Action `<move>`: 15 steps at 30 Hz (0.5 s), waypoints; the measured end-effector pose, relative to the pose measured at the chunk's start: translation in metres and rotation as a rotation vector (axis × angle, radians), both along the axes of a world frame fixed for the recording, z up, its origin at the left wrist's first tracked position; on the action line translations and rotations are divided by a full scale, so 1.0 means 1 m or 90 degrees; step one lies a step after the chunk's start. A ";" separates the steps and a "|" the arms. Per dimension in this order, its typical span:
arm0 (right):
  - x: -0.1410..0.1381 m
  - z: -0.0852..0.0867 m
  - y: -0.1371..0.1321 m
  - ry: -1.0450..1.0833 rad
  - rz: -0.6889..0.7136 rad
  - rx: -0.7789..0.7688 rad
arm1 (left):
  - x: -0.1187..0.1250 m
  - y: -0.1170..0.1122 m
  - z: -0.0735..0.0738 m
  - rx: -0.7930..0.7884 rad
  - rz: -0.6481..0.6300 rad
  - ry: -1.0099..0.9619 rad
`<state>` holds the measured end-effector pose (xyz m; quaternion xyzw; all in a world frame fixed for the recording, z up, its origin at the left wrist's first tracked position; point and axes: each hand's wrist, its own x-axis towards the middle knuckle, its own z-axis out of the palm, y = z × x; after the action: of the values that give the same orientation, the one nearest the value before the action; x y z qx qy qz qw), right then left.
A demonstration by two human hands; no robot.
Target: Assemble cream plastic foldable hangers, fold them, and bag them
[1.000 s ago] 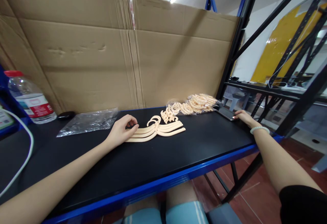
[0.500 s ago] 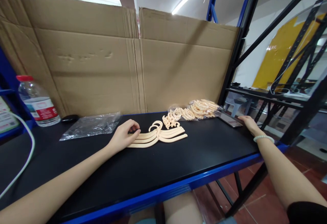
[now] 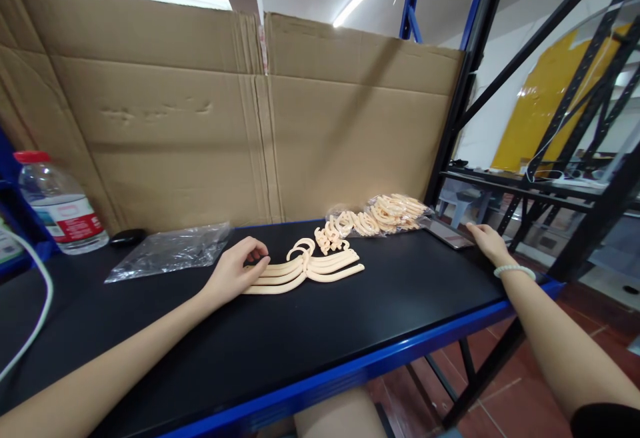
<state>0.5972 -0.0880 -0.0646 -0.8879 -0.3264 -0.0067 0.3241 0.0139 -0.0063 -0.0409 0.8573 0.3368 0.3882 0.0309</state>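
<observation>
My left hand [image 3: 239, 266] rests over the left ends of several stacked cream hangers [image 3: 280, 286]. Its fingers are loosely curled, with a gap between thumb and forefinger, and I see no grip on the stack. The hangers' curved hooks [image 3: 301, 246] point toward the back of the black table. At the right end of the table my right hand [image 3: 487, 241] lies with its fingers stretched out, beside a flat phone-like device [image 3: 449, 233]. Whether the fingertips touch the device I cannot tell. A bracelet circles the right wrist.
Behind the hangers lie small cream pieces [image 3: 330, 238] and clear bags of cream parts [image 3: 395, 213]. At the left are a clear plastic bag [image 3: 167, 251], a dark mouse-like object [image 3: 127, 237], a water bottle [image 3: 67, 215] and a white cable [image 3: 43, 315]. Cardboard [image 3: 190, 125] walls the back.
The view has shifted slightly, so the things at the left sit a little further left. Both hands keep their places by the hangers and the device.
</observation>
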 end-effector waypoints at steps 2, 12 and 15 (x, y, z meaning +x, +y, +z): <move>-0.002 0.002 -0.004 -0.001 0.014 0.005 | 0.000 -0.001 0.000 -0.002 0.004 0.002; -0.012 0.008 -0.008 -0.054 0.086 0.063 | 0.001 -0.003 0.003 -0.009 0.012 0.005; -0.008 0.005 -0.007 -0.077 0.098 0.062 | 0.002 -0.004 0.004 -0.011 0.012 0.008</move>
<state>0.5893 -0.0945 -0.0595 -0.8416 -0.4116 -0.0514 0.3459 0.0155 -0.0101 -0.0373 0.8562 0.3482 0.3803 0.0325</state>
